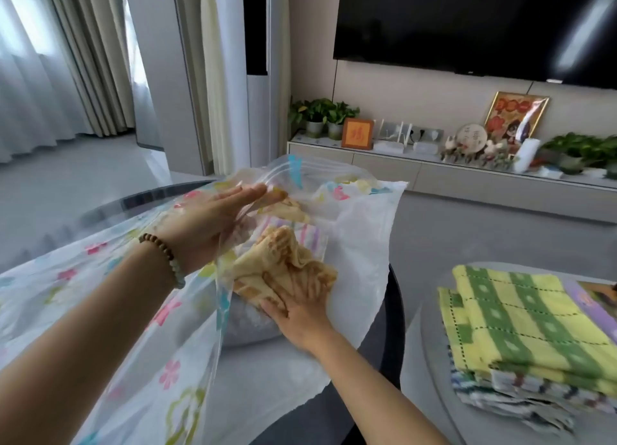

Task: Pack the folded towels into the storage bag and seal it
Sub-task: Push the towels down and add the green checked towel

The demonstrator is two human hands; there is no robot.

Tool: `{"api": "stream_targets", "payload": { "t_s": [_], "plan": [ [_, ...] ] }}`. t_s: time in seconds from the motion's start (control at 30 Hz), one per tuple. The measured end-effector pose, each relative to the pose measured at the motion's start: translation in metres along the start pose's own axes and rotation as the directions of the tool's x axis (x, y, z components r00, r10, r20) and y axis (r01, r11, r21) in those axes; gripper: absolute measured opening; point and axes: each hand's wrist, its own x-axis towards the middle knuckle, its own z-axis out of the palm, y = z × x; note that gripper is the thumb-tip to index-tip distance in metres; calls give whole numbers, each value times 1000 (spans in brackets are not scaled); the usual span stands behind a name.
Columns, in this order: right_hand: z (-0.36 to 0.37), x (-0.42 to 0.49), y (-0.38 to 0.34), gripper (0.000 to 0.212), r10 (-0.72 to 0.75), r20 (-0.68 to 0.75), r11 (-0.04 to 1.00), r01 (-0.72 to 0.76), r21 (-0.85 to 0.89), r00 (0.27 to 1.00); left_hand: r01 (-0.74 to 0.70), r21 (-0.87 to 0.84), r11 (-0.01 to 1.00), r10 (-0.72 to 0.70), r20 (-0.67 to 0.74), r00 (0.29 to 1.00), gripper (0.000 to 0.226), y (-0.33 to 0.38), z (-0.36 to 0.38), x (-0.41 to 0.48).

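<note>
Now tan towel [283,261] beneath straight-fingered right hand [300,314], storage bag [100,277] mouth against flat left hand [207,224].

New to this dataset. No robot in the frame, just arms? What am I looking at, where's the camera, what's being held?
There is no machine here. One wide-angle camera sits on a person's head and looks forward and down, so the two arms reaching in are the wearer's own. The left hand, with a bead bracelet on its wrist, lies with straight fingers against the mouth of a clear flower-print storage bag, propping it open. The right hand presses a tan towel into that opening with spread fingers. A striped towel seems to lie inside already. At the right, a stack of folded towels, yellow and green on top, sits on a round grey surface. The bag is not yet sealed.
</note>
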Motion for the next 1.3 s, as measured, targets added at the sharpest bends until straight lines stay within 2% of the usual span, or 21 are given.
{"api": "stream_targets", "payload": {
  "t_s": [0.13,0.23,0.37,0.5,0.63,0.77,0.83,0.9,1.03,1.13,1.23,1.3],
  "plan": [
    [-4,51,-5,63,98,53,994,-96,-54,994,13,6,1000,-13,49,999,25,3,-4,0],
    [-12,83,-7,66,143,52,988,-139,-65,988,11,9,1000,-12,50,999,25,9,-12,-1],
    [-25,94,-8,66,124,92,991,-119,-65,988,-22,1,1000,22,18,1000,24,11,-16,2],
    [-48,68,-8,64,77,201,996,-85,30,976,-50,-16,999,50,-24,998,30,6,-16,9],
    [-103,17,-2,64,-37,111,993,25,115,993,-50,-14,999,49,-42,998,43,-4,-11,14],
    [-167,-46,26,61,-14,55,985,5,170,998,-39,39,998,42,-67,997,46,-16,-3,19],
    [-197,-77,49,63,57,39,989,-62,135,998,-28,81,996,34,-73,997,44,-23,2,22],
    [-221,-105,75,72,204,45,974,-207,94,978,-11,99,995,18,-70,997,46,-30,6,25],
    [-239,-145,124,85,500,-70,866,-497,59,863,24,80,997,-20,-55,998,42,-46,11,32],
    [-240,-159,147,89,622,-51,781,-615,109,782,42,56,998,-39,-50,998,34,-56,12,36],
    [-243,-165,159,97,704,6,699,-695,172,710,45,38,998,-44,-42,998,43,-62,10,38],
    [-243,-168,167,104,751,-26,655,-740,156,660,49,40,998,-48,-35,998,42,-64,9,40]
  ]
}}
